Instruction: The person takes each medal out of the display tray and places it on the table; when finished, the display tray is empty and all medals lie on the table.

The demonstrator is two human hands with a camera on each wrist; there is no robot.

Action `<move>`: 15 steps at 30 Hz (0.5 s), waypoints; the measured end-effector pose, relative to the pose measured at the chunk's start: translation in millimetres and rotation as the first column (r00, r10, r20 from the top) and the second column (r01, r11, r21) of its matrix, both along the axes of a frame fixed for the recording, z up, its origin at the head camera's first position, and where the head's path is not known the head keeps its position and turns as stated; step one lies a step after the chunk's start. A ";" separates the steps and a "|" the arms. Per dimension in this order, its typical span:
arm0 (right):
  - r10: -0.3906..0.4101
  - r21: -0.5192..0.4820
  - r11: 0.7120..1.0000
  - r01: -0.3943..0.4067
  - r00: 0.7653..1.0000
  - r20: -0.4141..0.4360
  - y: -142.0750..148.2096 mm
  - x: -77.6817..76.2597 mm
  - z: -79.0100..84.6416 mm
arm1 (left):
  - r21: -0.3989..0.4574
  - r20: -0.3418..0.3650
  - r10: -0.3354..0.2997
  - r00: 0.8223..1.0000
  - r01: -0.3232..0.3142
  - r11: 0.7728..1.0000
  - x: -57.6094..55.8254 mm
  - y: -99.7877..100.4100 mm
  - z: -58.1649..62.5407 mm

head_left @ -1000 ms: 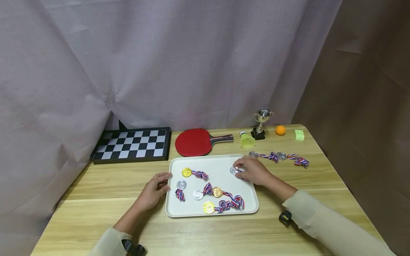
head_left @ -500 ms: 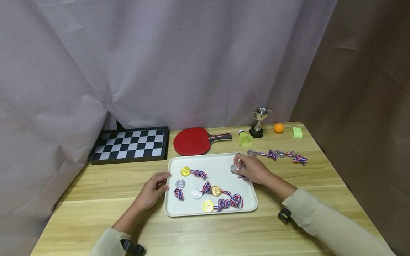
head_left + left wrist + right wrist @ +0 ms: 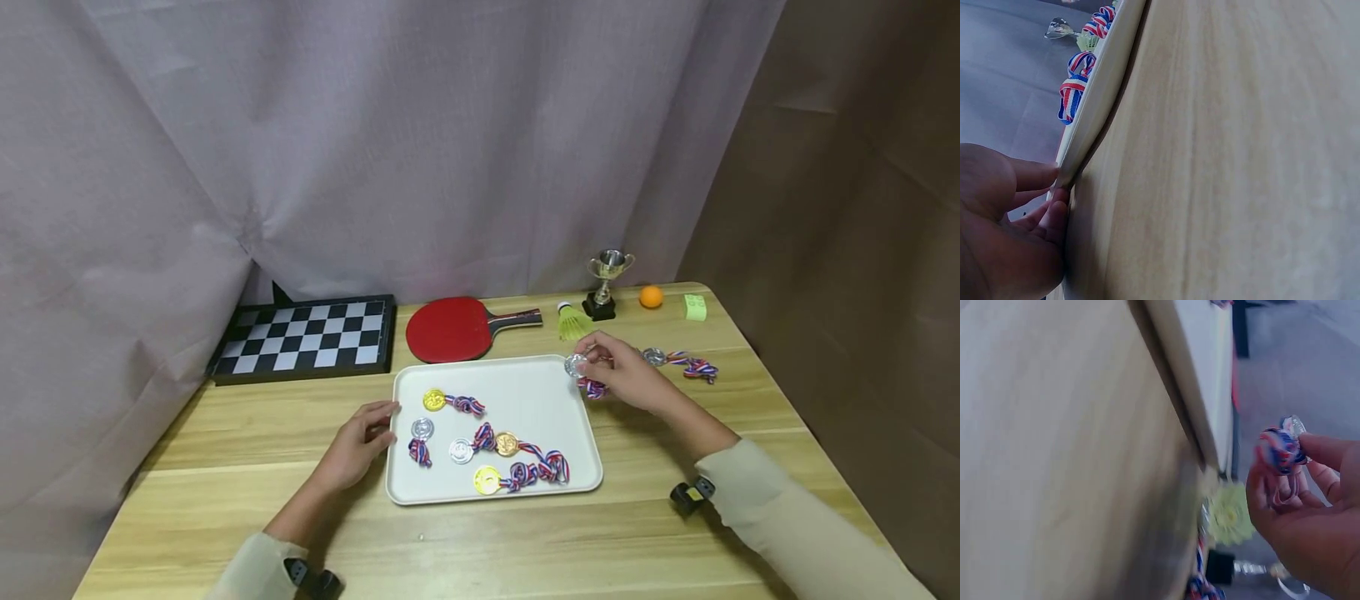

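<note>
The right hand (image 3: 628, 375) pinches a silver medal (image 3: 576, 365) between thumb and fingers, holding it in the air at the far right corner of the white tray (image 3: 525, 383). Its striped ribbon (image 3: 592, 389) is bunched beside the fingers. The left hand (image 3: 355, 447), fingers loosely extended, touches the tray's left rim. Five other medals (image 3: 434, 400) lie in the tray with their knotted ribbons (two are bright gold, two silver, and one a duller, coppery gold). On the tabletop (image 3: 480, 550), to the right of the tray, lies another ribboned medal (image 3: 654, 357). Along the back stand or lie a chessboard (image 3: 307, 337), red paddle (image 3: 447, 330), yellow shuttlecock (image 3: 573, 323), small trophy (image 3: 603, 292), orange ball (image 3: 651, 297) and pale green block (image 3: 695, 307).
</note>
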State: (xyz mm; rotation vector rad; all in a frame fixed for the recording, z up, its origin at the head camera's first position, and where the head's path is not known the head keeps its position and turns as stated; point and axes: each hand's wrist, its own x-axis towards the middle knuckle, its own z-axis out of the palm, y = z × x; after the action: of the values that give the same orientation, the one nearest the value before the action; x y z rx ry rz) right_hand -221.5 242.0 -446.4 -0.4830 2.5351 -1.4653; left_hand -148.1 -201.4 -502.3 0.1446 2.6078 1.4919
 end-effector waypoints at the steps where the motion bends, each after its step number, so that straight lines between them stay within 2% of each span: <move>1: -0.007 -0.015 1.000 0.007 1.000 0.009 5.6 -0.2 3.0 | -0.002 -0.002 0.000 1.000 0.000 1.000 -0.1 0.1 0.1; 5: -0.034 -0.043 0.998 0.036 0.998 0.045 32.7 -1.1 14.6 | -0.004 0.000 -0.001 1.000 0.001 1.000 -0.1 -0.1 0.4; 8: -0.070 -0.015 0.997 0.071 0.997 0.039 56.8 -2.4 21.3 | -0.001 0.000 -0.003 1.000 0.003 1.000 0.2 -0.4 0.3; 12: -0.142 0.050 0.989 0.142 0.990 -0.001 93.2 -7.2 22.5 | 0.003 -0.007 -0.004 1.000 0.004 1.000 0.0 -0.7 -0.5; 15: -0.190 0.079 0.978 0.193 0.981 -0.041 121.4 -12.0 17.1 | -0.004 -0.011 -0.005 1.000 0.005 1.000 0.0 -0.7 -1.0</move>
State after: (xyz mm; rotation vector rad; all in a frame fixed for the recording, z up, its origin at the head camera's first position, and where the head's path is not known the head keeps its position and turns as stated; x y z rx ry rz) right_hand -233.5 363.4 -429.3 -0.2581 2.7217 -1.4156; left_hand -148.0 -202.1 -503.3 0.1594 2.6168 1.4887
